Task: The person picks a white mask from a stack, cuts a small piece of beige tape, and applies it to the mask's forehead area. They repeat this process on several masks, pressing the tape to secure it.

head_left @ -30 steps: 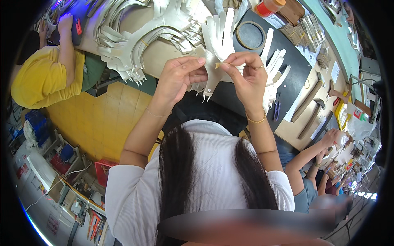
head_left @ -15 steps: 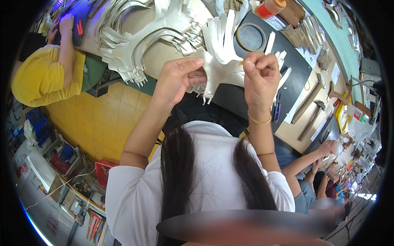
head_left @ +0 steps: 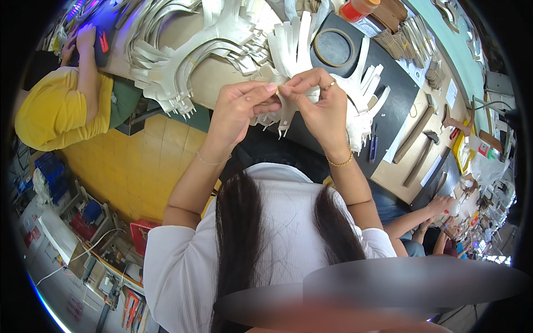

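My left hand (head_left: 240,111) is closed, its thumb and fingers pinching the edge of a white, many-strapped leather-like piece (head_left: 290,58). My right hand (head_left: 322,108) is closed too. Its thumb and forefinger meet the left thumb at that edge, round a small yellowish bit (head_left: 277,90) too small to name. The fingers hide most of the contact. Long strips fan upward from the piece, and a similar bundle of white strapped pieces (head_left: 361,91) lies beside my right hand on a black mat (head_left: 397,86).
Stacked white curved pieces (head_left: 191,53) lie to the left. On the right are a roll of tape (head_left: 334,48), a purple-handled tool (head_left: 372,147), two hammers (head_left: 425,158), brown bundles (head_left: 408,41) and an orange-capped jar (head_left: 358,10). A person in yellow (head_left: 61,105) sits at left; others work at far right.
My right hand has moved left, bringing the small yellowish bit to the left thumb. The left hand has stayed nearly in place. The bundle on the right is now uncovered.
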